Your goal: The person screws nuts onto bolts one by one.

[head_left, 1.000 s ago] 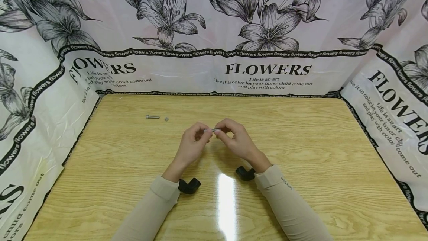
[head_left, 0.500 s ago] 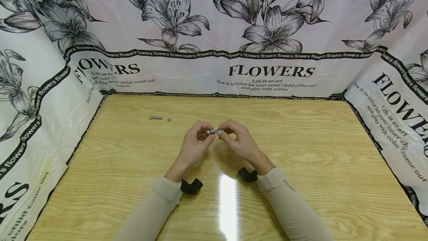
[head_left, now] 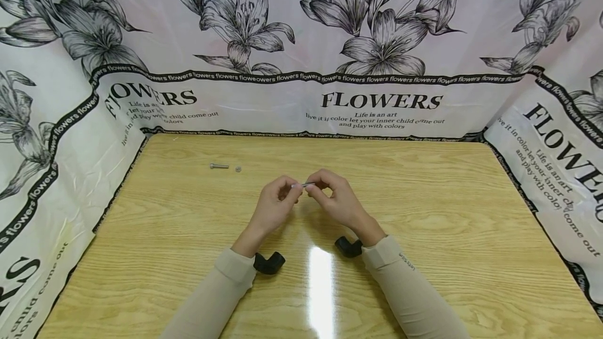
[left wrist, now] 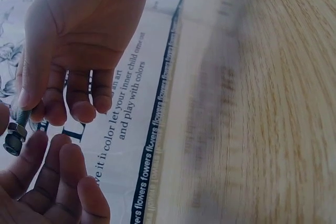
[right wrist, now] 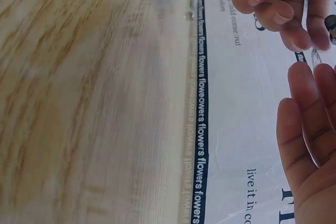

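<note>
My right hand [head_left: 334, 198] pinches the shank of a metal bolt [head_left: 306, 184] between thumb and forefinger. A hex nut [left wrist: 17, 130] sits on this bolt close to its round socket head [left wrist: 12, 144]. At the head end, the thumb and forefinger of my left hand [head_left: 276, 200] pinch the nut and bolt, largely covering them in the head view. The other fingers of both hands are bent beneath. In the right wrist view only the bolt's dark end [right wrist: 331, 23] shows at the edge.
On the wooden table [head_left: 424, 213], a second bolt [head_left: 219, 166] lies at the back left, beside a loose nut [head_left: 238, 169]. Flower-printed cloth [head_left: 264, 103] surrounds the back and sides. Black curved pieces [head_left: 270, 263] project from the sleeves near both wrists.
Half a second ago the left fingers were parted, baring the bolt head and nut; now they close over them again. The right hand keeps its pinch. The head view has shifted slightly.
</note>
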`<state>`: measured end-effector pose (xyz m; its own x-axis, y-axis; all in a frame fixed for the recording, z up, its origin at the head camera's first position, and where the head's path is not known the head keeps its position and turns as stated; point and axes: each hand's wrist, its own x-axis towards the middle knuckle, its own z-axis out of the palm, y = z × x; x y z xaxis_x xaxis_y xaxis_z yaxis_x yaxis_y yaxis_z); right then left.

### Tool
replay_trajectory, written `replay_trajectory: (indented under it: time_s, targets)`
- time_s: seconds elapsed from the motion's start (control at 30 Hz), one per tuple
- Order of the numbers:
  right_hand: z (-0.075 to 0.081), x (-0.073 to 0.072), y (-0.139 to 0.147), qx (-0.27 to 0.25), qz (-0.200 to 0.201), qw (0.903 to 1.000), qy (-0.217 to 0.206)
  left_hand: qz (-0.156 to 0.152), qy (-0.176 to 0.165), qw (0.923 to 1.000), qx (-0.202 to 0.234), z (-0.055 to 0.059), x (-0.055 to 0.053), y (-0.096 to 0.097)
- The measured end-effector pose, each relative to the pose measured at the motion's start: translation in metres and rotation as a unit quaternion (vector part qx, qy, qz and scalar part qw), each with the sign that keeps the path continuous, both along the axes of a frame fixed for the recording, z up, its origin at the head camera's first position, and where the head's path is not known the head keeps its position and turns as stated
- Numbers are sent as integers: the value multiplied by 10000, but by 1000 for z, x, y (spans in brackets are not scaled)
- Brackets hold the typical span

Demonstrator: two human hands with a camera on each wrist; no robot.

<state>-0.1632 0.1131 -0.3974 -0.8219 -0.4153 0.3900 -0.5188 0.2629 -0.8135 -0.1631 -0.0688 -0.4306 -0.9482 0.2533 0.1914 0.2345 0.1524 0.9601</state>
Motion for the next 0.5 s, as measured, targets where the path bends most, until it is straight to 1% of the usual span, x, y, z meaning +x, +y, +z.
replay_trajectory:
  time_s: [0.1, 0.23, 0.3, 0.37, 0.5]
  targets:
    - [0, 0, -1, 18, -18, 10000, 21, 58, 89, 9999, 97, 2, 1, 0]
    - [1, 1, -1, -9, -21, 10000, 10, 36, 512, 9985, 208, 2, 0, -1]
    - [1, 1, -2, -37, -5, 10000, -13, 12, 663, 9976, 214, 2, 0, -1]
    - [1, 1, -2, -49, -6, 10000, -32, -7, 688, 9974, 215, 2, 1, -1]
    - [1, 1, -1, -5, -12, 10000, -65, 20, 524, 9985, 126, 19, 10, 0]
